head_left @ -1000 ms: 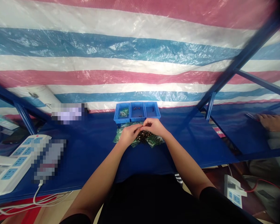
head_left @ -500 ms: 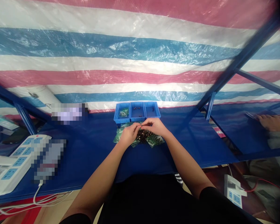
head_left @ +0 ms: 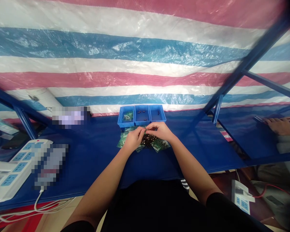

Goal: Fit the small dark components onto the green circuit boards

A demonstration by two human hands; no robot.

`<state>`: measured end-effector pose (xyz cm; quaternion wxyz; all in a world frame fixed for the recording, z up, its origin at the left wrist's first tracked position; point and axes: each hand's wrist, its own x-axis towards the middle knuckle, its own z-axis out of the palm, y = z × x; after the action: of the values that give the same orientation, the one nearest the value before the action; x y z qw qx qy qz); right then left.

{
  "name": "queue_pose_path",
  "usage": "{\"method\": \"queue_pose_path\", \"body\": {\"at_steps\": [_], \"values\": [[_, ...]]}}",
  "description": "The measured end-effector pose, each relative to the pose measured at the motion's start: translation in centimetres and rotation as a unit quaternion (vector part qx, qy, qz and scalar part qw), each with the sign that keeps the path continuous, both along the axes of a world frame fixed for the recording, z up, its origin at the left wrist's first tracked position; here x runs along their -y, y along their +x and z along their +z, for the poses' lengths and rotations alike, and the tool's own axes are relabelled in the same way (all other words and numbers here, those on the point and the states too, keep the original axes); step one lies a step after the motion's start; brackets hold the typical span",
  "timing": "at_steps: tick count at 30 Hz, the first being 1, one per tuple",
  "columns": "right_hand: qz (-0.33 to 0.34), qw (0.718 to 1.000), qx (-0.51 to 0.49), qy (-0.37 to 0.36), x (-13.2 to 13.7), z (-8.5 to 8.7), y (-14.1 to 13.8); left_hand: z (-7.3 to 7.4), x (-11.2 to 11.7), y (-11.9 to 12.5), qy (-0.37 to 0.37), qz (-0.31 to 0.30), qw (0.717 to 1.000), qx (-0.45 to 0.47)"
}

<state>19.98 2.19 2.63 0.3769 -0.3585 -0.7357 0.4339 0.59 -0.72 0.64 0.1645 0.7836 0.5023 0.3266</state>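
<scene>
At the far left a long white power strip with pale blue sockets [head_left: 16, 166] lies on the blue table [head_left: 91, 161]. Near the middle, flat green pieces with pale markings [head_left: 122, 141] lie beside the bare left hand [head_left: 134, 138], its thumb and fingers pinched together against the right hand's on what seems a small piece [head_left: 146, 130], too tiny to make out, above a heap of small, dark, brassy parts [head_left: 148, 141]. Beyond, the left blue plastic bin [head_left: 126, 124] holds a few green pieces; the middle blue bin [head_left: 142, 123] and right blue bin [head_left: 155, 118] hold only a few dark bits. With so much outside the bins, the work looks far from finished. The bare right hand [head_left: 159, 130], likewise pinched, partly covers the heap, with more green pieces [head_left: 160, 145] just below.
</scene>
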Motion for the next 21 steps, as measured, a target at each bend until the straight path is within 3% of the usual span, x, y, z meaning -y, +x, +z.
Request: {"method": "queue_pose_path", "body": {"at_steps": [15,21], "values": [[0.000,1.000,0.000,-0.002,0.07,0.43,0.32,-0.47,-0.26,-0.12,0.064,0.003,0.997,0.033],[-0.007,1.000,0.000,0.011,-0.08,0.15,0.29,-0.14,-0.08,-0.05,0.056,-0.003,0.998,0.016]]}}
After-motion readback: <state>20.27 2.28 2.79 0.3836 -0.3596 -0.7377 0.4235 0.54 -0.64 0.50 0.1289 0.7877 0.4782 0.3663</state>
